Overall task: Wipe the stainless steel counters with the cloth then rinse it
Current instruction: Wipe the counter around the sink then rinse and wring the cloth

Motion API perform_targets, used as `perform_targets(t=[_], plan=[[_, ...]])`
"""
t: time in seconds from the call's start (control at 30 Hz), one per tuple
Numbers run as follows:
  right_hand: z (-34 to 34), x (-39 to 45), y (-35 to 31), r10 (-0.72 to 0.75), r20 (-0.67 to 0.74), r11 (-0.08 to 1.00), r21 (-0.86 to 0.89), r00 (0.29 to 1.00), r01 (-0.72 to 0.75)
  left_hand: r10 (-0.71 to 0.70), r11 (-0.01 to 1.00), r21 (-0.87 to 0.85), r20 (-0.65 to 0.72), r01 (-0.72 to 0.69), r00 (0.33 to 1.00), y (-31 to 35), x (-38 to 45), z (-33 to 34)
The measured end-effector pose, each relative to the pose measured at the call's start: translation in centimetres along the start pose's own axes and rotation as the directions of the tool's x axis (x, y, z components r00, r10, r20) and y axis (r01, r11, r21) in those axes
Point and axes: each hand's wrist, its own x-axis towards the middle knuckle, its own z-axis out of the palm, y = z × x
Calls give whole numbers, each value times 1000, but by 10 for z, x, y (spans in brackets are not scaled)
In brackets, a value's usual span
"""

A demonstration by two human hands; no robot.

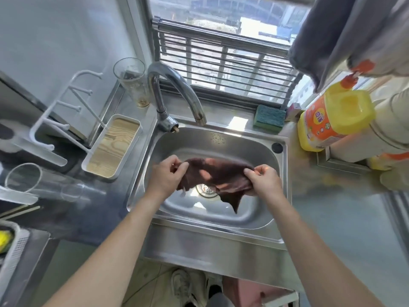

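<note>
**Both hands stretch a dark cloth over the sink**

Left hand point(168, 173) and right hand point(262, 181) reach out in front of us, forearms bare, and share one cloth point(218, 177). We see our left fingers curled and pinching one end of it, and our right fingers curled and pinching the other end, so the cloth hangs spread between the two hands. It is dark brown-maroon, slack in the middle, with a loose corner drooping below and just inside the right hand.

Directly beneath both hands lies the stainless steel sink point(254, 220), and between and below them the round drain strainer point(207, 190) shows under the cloth's edge. Beyond the hands, a curved chrome faucet point(177, 89) arches toward us, its spout ending above the far part of the basin; we see no water stream.

Beyond the right hand, a green and yellow sponge point(269, 117) sits on the sink's back ledge, and farther out on that side stands a yellow detergent bottle point(332, 120). Out past the left hand rests a white tray with a wood-grain base point(111, 146), with a tall clear glass point(134, 82) beyond it.
</note>
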Motion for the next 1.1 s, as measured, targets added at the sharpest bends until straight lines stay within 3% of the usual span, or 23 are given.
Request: perform_targets(t=[0.07,0.13,0.2,0.23,0.3,0.37,0.4,0.47,0.53,0.57,0.63,0.7,0.73,0.8,0.87,0.93,1.0,1.1], plan=[[27,-8,-5,107,-2,993,58,994,-107,8,998,65,19,-9,1000,14,1,24],[53,-24,-16,47,32,999,9,998,-48,-1,999,49,95,-4,996,24,3,49],[72,-44,-27,-55,166,998,-26,985,60,-66,998,-11,174,69,983,32,6,69],[75,-53,-31,-99,250,995,33,963,93,-125,987,-72,206,142,971,36,8,73],[68,-51,-29,-118,393,970,243,912,21,-222,946,-178,256,272,941,40,12,74],[51,-44,-20,-91,508,931,348,857,-107,-199,968,-98,274,233,941,38,16,66],[42,-37,-16,-62,511,934,332,857,-131,-174,982,-23,269,187,947,35,21,63],[27,-20,-5,-4,384,947,299,923,-120,-130,992,33,283,126,950,37,27,58],[20,0,5,7,218,963,261,976,-65,-113,982,-108,334,157,936,42,27,55],[17,7,8,5,215,971,233,977,-56,-130,945,-236,361,226,924,46,27,55],[15,17,11,59,394,950,261,917,-173,-165,809,-448,448,380,879,51,27,56],[15,23,10,100,581,898,297,807,-325,-179,730,-492,533,475,827,52,27,59],[15,24,8,60,598,893,325,800,-310,-194,743,-446,570,499,798,52,28,60],[16,28,7,-52,424,940,327,904,-99,-188,845,-289,626,450,757,48,25,61],[15,33,8,-183,156,977,141,971,161,-210,899,-186,611,396,764,42,22,64],[14,34,8,-302,23,952,-56,953,302,-266,915,-105,570,390,777,34,22,69],[16,34,6,-361,74,924,-106,930,367,-226,946,-58,584,318,779,37,24,72],[20,34,-1,-409,286,880,-129,867,458,-46,997,-17,630,73,775,49,27,79]])
